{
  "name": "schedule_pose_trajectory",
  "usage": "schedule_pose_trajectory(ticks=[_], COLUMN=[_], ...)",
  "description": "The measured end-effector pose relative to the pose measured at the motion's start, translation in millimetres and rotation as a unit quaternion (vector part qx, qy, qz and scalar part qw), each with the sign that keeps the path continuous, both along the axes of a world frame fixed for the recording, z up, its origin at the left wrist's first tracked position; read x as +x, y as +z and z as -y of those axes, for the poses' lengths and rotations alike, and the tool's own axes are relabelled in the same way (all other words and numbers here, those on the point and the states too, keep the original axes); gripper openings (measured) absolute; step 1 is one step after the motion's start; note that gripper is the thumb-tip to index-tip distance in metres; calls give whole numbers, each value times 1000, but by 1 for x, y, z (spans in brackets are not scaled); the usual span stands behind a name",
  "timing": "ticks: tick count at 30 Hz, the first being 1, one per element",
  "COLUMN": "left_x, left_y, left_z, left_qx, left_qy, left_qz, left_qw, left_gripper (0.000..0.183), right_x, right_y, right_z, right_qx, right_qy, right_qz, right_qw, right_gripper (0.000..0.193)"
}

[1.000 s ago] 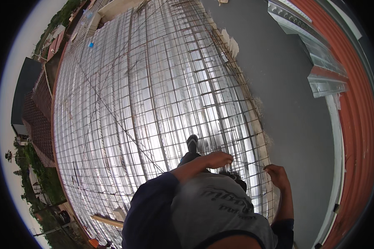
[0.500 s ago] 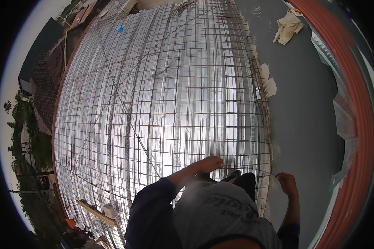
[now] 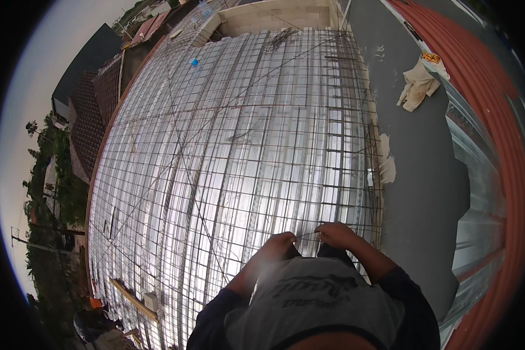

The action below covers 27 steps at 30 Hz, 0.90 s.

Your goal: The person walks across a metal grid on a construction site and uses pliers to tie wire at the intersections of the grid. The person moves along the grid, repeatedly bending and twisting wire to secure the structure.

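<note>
Silvery ribbed metal deck under a rebar grid

A single wide fisheye looks down from the wearer's head, the grey shirt close beneath it at the lower edge. It faces out along the steel mesh toward a pale wall farther off, with a tiled roof at left.

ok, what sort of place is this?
Likely a building site, on a raised deck: a rebar grid over shiny metal sheeting, with a neighbouring tiled roof off to the left.
</note>
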<state>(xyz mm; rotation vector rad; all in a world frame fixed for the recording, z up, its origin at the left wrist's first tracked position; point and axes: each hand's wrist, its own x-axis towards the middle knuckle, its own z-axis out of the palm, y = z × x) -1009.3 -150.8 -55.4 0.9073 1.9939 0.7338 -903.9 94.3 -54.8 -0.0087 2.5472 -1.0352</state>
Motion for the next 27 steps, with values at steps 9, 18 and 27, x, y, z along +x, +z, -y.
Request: schedule_pose_trajectory(ticks=[9,18,27], left_x=[-66,-254,-449], left_y=[40,-31,-23], left_z=[-59,-79,-116], left_qx=[36,104,68], left_qy=[152,128,92], left_qz=[67,226,344], left_qw=[985,960,932], left_gripper=[30,31,30], right_x=[-114,-304,-474], right_y=[19,4,10], right_z=[-41,-76,-108], right_qx=[-73,-117,-148], right_qy=[78,67,18], right_qz=[75,94,103], right_qw=[991,986,983], right_gripper=[28,29,26])
